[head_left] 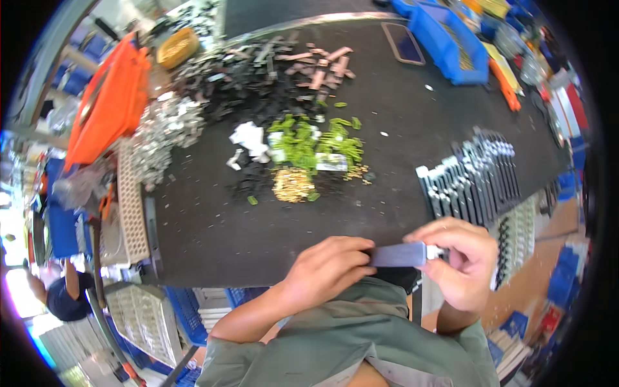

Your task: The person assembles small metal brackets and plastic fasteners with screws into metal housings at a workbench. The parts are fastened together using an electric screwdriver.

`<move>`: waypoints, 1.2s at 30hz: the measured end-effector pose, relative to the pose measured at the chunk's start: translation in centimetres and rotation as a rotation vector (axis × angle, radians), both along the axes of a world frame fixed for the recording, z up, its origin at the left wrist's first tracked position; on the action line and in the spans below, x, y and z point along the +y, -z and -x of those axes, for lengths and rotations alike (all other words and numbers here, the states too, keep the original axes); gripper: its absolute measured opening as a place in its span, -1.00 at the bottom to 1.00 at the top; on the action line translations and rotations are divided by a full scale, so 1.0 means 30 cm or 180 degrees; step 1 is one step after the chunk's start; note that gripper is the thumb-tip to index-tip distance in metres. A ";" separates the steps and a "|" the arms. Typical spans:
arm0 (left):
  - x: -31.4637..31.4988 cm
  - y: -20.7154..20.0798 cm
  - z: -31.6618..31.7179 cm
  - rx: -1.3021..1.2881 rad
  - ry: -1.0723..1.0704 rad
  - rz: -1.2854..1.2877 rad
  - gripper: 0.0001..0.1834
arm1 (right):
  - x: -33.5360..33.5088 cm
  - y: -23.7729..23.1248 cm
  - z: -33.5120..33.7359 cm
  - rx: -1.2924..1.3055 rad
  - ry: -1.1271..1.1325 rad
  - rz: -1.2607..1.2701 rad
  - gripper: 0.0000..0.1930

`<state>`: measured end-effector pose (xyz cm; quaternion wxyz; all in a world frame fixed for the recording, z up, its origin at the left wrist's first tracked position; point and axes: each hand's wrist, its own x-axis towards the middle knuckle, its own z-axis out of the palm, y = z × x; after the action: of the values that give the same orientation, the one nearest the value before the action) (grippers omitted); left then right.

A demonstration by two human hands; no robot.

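Close to the table's near edge, a flat grey bar-shaped part (398, 255) is held level between both hands. The fingers of my left hand (332, 267) are closed on its left end. My right hand (461, 255) pinches the other end, where a small whitish metal fitting (435, 251) sticks out; the exact contact is partly hidden by the fingers. Beyond my right hand lies a row of dark bars with silvery ends (474, 174). Small brass pieces (293, 185) and bright green pieces (300, 143) are heaped ahead of my hands.
Black strips (248, 74), pink strips (325, 68) and silvery parts (164, 135) pile up at far left, beside an orange bin (109, 106). White pieces (249, 140) lie mid-table. At far right are a phone (403, 44) and a blue bin (451, 48). Another person (64, 293) is at left.
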<state>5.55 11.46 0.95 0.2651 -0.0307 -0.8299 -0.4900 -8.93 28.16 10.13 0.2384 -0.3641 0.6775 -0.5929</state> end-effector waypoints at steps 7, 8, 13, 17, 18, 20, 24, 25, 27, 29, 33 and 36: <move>-0.094 0.000 -0.067 -0.0316 0.0464 0.0809 -0.73 | -0.039 -0.034 -0.037 0.0511 -0.0503 -0.0175 -0.81; -0.085 0.053 -0.088 -0.0352 0.0370 0.0629 -0.74 | -0.038 -0.030 -0.054 0.0347 -0.0469 -0.0111 -0.82; -0.122 0.035 -0.129 -0.0205 0.0071 0.0582 -0.77 | -0.067 -0.008 -0.075 0.0311 -0.0180 -0.0128 -0.83; -0.202 0.000 -0.220 -0.0725 -0.0503 0.1056 -0.79 | -0.086 0.020 -0.095 0.1264 0.0327 0.0741 -0.81; -0.220 0.003 -0.236 -0.0927 -0.0545 0.1232 -0.78 | -0.103 0.017 -0.104 0.0789 -0.0158 0.1373 -0.85; -0.240 0.016 -0.228 -0.1365 -0.0512 0.1329 -0.73 | -0.118 -0.014 -0.089 -0.0609 -0.1331 0.2276 -0.94; -0.251 -0.035 -0.244 -0.1562 -0.0726 0.1370 -0.67 | -0.141 -0.087 -0.124 -0.2476 -0.2063 0.2541 -0.86; -0.269 -0.045 -0.211 -0.1440 -0.0755 0.1409 -0.71 | -0.136 -0.072 -0.089 -0.2574 -0.2851 0.2707 -0.88; -0.328 -0.054 -0.127 -0.1317 -0.0841 0.1375 -0.79 | -0.112 -0.070 -0.053 -0.2610 -0.3590 0.2856 -0.90; -0.392 -0.058 -0.020 -0.1096 -0.1027 0.1522 -0.83 | -0.067 -0.082 -0.041 -0.2743 -0.3490 0.2805 -0.90; -0.577 0.008 0.138 -0.1058 -0.1516 0.2044 -0.76 | -0.003 -0.126 -0.102 -0.2421 -0.2483 0.3050 -0.84; -0.719 0.095 0.205 -0.1137 -0.1696 0.2484 -0.67 | 0.044 -0.134 -0.104 -0.2422 -0.1733 0.3176 -0.85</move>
<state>-0.59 -10.10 -1.89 0.2036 0.1698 -0.9626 -0.0563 -5.80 29.48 14.15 0.4042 -0.3541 0.0765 -0.8399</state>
